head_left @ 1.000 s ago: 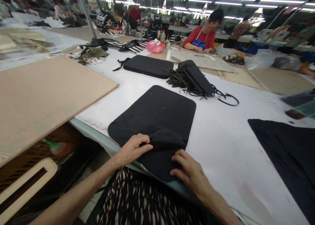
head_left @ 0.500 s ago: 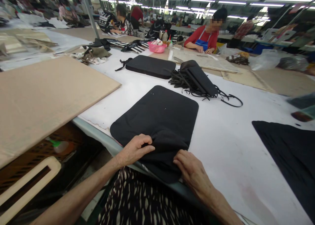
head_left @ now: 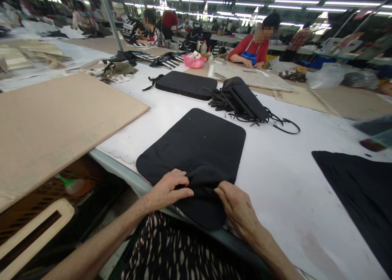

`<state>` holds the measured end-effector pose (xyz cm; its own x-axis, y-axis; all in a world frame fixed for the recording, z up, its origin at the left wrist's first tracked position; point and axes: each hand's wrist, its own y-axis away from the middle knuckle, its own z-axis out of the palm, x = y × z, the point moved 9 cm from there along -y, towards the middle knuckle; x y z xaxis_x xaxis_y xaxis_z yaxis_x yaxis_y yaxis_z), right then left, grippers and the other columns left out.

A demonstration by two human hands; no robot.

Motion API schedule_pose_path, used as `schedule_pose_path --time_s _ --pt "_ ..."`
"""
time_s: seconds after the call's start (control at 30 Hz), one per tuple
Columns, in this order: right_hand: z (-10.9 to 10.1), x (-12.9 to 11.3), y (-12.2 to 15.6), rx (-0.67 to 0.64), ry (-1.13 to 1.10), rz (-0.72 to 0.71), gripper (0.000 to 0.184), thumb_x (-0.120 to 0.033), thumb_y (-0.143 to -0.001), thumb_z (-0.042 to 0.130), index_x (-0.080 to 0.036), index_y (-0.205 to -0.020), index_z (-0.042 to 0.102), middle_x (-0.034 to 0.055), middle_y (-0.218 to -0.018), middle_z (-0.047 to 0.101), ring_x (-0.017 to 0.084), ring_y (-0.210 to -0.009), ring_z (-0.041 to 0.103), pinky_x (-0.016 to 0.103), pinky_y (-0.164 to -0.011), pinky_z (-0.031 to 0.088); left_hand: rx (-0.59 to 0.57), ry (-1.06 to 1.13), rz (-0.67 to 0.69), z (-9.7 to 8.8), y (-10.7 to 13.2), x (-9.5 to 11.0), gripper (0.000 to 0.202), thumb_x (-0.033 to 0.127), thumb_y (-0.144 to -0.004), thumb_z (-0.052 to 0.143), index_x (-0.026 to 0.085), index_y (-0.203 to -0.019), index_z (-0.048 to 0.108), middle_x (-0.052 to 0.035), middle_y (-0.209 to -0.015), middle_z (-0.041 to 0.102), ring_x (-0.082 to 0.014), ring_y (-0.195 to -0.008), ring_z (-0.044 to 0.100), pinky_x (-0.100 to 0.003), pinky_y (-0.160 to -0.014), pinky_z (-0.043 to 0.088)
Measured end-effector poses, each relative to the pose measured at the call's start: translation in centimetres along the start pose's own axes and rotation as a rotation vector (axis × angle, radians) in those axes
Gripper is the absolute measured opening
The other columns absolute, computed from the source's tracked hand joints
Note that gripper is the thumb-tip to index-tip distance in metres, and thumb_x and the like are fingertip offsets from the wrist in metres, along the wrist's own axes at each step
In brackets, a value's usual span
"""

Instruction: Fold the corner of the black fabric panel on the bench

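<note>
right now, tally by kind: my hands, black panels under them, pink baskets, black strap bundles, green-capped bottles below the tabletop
Left hand and right hand: 2
Black panel: 1
Pink basket: 1
Black strap bundle: 1
Green-capped bottle: 1
Total: 6

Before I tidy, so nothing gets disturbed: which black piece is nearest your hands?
The rounded panel at the front: left hand and right hand touch it. The black pad and strapped bundle lie beyond; the black sheet lies farther right.
</note>
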<state>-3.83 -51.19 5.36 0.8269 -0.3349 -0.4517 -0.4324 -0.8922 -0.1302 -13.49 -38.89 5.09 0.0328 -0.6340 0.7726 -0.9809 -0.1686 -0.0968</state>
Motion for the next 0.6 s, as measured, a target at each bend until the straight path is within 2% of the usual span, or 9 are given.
schedule_pose_path --time_s 0.1,0.23,0.3,0.4,0.47,0.5,0.53,0.57,0.6 --pt "0.1 0.0 -0.2 0.007 -0.019 0.016 0.032 -0.035 -0.094 0.032 -0.02 -0.068 0.043 -0.0004 -0.066 0.051 0.015 -0.062 0.048 0.026 -0.058 0.035 -0.008 -0.034 0.001 0.1 0.1 -0.2 0.031 0.038 -0.077 0.065 0.015 -0.063 0.049 0.0016 -0.07 0.044 -0.0155 -0.078 0.044 -0.023 -0.069 0.032" --pt "0.1 0.3 0.1 -0.027 -0.079 0.023 0.035 -0.042 -0.093 0.034 -0.02 -0.069 0.046 0.0004 -0.067 0.052 0.017 -0.064 0.049 0.028 -0.059 0.037 -0.015 -0.017 -0.006 0.2 0.0 -0.3 0.027 0.03 -0.083 0.06 0.015 -0.062 0.049 0.0017 -0.07 0.045 -0.0147 -0.078 0.045 -0.023 -0.071 0.032" --pt "0.0 0.0 0.4 -0.084 -0.142 -0.004 0.032 -0.048 -0.089 0.041 -0.02 -0.075 0.05 0.0013 -0.074 0.055 0.018 -0.069 0.05 0.029 -0.063 0.039 -0.016 0.005 -0.007 0.2 -0.1 -0.3 0.03 0.029 -0.084 0.057 0.015 -0.061 0.047 0.0018 -0.069 0.045 -0.0142 -0.076 0.044 -0.024 -0.071 0.032" --pt "-0.3 -0.4 0.9 -0.136 -0.214 -0.047 0.035 -0.051 -0.077 0.059 -0.021 -0.095 0.054 0.0038 -0.093 0.058 0.02 -0.084 0.052 0.031 -0.073 0.043 -0.018 0.021 -0.01 0.1 -0.1 -0.1 0.03 0.03 -0.085 0.056 0.015 -0.061 0.046 0.0017 -0.07 0.046 -0.0142 -0.075 0.044 -0.024 -0.071 0.033" --pt "-0.4 -0.6 1.0 -0.13 -0.204 -0.076 0.036 -0.043 -0.075 0.064 -0.021 -0.102 0.054 0.005 -0.099 0.058 0.021 -0.089 0.052 0.032 -0.076 0.044 -0.016 0.024 -0.014 0.1 -0.2 -0.1 0.031 0.031 -0.085 0.055 0.014 -0.06 0.046 0.0017 -0.068 0.045 -0.0143 -0.075 0.044 -0.024 -0.07 0.033" --pt "-0.5 -0.7 1.0 -0.101 -0.184 -0.103 0.027 -0.036 -0.078 0.061 -0.021 -0.1 0.055 0.0053 -0.097 0.059 0.021 -0.088 0.053 0.031 -0.075 0.044 -0.015 0.024 -0.016 0.0 -0.2 -0.1 0.031 0.031 -0.085 0.055 0.014 -0.06 0.046 0.0017 -0.068 0.045 -0.0144 -0.074 0.044 -0.024 -0.07 0.033" --pt "-0.7 -0.7 0.9 -0.052 -0.159 -0.134 0.017 -0.029 -0.083 0.054 -0.02 -0.097 0.057 0.0054 -0.094 0.06 0.02 -0.086 0.054 0.031 -0.074 0.045 -0.012 0.026 -0.016 0.0 -0.2 -0.1 0.031 0.031 -0.085 0.054 0.014 -0.06 0.046 0.0017 -0.067 0.044 -0.0143 -0.074 0.044 -0.024 -0.069 0.033" --pt "-1.0 -0.8 0.8 0.008 -0.13 -0.166 0.015 -0.021 -0.086 0.046 -0.019 -0.095 0.058 0.0056 -0.091 0.061 0.019 -0.084 0.055 0.031 -0.073 0.045 -0.009 0.027 -0.015 0.0 -0.1 0.0 0.031 0.031 -0.085 0.054 0.014 -0.06 0.046 0.0018 -0.067 0.044 -0.0142 -0.074 0.044 -0.024 -0.069 0.033" --pt "-1.3 -0.9 0.7 0.074 -0.1 -0.195 0.021 -0.016 -0.087 0.039 -0.019 -0.093 0.059 0.0057 -0.088 0.062 0.019 -0.081 0.056 0.03 -0.072 0.045 -0.004 0.03 -0.013 0.0 -0.1 0.0 0.031 0.031 -0.086 0.053 0.014 -0.06 0.046 0.0019 -0.067 0.044 -0.0141 -0.073 0.044 -0.024 -0.07 0.033"
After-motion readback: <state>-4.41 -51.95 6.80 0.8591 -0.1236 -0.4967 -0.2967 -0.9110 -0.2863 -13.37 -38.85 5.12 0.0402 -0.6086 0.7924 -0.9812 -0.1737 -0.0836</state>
